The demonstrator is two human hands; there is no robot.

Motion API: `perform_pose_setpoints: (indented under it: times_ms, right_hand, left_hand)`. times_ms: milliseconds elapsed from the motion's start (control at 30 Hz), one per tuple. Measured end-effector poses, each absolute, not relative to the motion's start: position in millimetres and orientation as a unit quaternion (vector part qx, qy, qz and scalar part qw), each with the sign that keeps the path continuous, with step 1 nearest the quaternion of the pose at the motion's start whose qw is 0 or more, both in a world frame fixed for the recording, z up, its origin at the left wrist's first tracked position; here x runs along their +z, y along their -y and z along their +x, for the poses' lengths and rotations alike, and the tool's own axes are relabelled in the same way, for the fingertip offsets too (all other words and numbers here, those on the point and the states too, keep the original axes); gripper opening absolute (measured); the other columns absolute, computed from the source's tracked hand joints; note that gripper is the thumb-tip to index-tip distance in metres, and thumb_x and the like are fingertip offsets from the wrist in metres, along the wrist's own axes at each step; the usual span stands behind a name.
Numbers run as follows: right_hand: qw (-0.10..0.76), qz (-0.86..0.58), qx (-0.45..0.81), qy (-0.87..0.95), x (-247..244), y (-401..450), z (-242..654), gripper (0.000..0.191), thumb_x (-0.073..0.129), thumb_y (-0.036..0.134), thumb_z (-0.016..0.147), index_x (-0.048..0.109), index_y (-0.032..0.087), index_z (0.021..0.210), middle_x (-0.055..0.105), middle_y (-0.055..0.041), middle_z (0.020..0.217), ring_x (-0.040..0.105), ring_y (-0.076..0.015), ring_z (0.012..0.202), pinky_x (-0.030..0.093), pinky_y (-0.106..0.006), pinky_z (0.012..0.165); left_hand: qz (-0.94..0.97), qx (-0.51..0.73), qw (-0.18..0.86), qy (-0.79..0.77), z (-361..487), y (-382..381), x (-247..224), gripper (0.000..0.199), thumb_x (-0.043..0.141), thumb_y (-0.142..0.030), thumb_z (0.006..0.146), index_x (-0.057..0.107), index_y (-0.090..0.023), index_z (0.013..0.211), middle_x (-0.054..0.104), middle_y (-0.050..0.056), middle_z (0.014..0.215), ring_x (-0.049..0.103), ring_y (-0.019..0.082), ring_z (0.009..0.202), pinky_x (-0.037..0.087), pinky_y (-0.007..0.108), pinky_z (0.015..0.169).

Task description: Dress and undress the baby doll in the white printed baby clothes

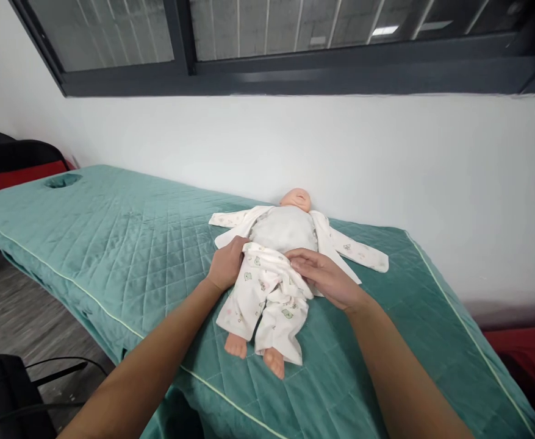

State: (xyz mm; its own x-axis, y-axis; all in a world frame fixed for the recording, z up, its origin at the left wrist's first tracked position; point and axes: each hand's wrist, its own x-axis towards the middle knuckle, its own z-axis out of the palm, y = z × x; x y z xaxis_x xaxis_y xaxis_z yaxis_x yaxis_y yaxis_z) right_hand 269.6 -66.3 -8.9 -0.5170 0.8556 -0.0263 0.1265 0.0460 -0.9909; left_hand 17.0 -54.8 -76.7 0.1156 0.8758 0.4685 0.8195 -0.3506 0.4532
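Observation:
A baby doll [283, 228] lies on its back on the green quilted cover, its head by the wall and its feet towards me. White patterned pants [267, 286] cover its legs, and both bare feet stick out of the cuffs. My left hand [229, 263] is closed on the left side of the waistband. At the right side of the waistband, my right hand [323, 275] has its fingers bent over the bunched cloth. A white jacket [329, 241] lies spread open around the doll's torso, its sleeves stretched out to both sides.
The green-covered bed [111, 244] runs along the white wall, with a face hole [63, 180] at its far left. A black and red chair [20, 161] stands beyond that end. A black object [11, 390] with cables is at lower left. Red material [523, 350] shows at right.

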Motion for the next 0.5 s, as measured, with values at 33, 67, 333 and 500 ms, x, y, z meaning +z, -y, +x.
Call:
perform_pose_setpoints:
  times_ms: [33, 67, 333, 500]
  right_hand:
    - [0.318, -0.398, 0.561, 0.653, -9, 65, 273, 0.034, 0.066, 0.047, 0.085, 0.069, 0.020, 0.106, 0.069, -0.0045, 0.096, 0.061, -0.0175, 0.085, 0.045, -0.028, 0.072]
    - [0.319, -0.412, 0.546, 0.656, -9, 64, 275, 0.034, 0.066, 0.048, 0.085, 0.070, 0.020, 0.103, 0.069, -0.0037, 0.093, 0.059, -0.0160, 0.081, 0.043, -0.027, 0.069]
    - [0.381, -0.432, 0.537, 0.616, -15, 49, 296, 0.031, 0.074, 0.045, 0.078, 0.067, 0.020, 0.096, 0.060, 0.0008, 0.074, 0.051, -0.0116, 0.063, 0.037, -0.024, 0.056]
    - [0.504, -0.388, 0.561, 0.530, -25, 41, 295, 0.039, 0.080, 0.036, 0.072, 0.062, 0.025, 0.105, 0.065, 0.0005, 0.084, 0.059, -0.0149, 0.074, 0.045, -0.027, 0.068]
  left_hand:
    - [0.745, 0.348, 0.044, -0.568, 17, 55, -76, 0.026, 0.047, -0.019, 0.091, 0.055, -0.021, 0.116, 0.067, 0.005, 0.107, 0.064, 0.021, 0.095, 0.046, 0.028, 0.079]
    - [0.744, 0.350, 0.047, -0.567, 17, 55, -76, 0.026, 0.047, -0.019, 0.091, 0.055, -0.021, 0.116, 0.067, 0.005, 0.109, 0.064, 0.021, 0.096, 0.046, 0.028, 0.079]
    - [0.756, 0.351, 0.075, -0.548, 15, 51, -80, 0.029, 0.036, -0.021, 0.094, 0.054, -0.021, 0.118, 0.065, 0.006, 0.115, 0.064, 0.023, 0.101, 0.048, 0.033, 0.081]
    - [0.749, 0.356, 0.090, -0.552, 13, 48, -83, 0.032, 0.037, -0.026, 0.095, 0.054, -0.021, 0.121, 0.064, 0.006, 0.118, 0.064, 0.025, 0.104, 0.048, 0.035, 0.083]
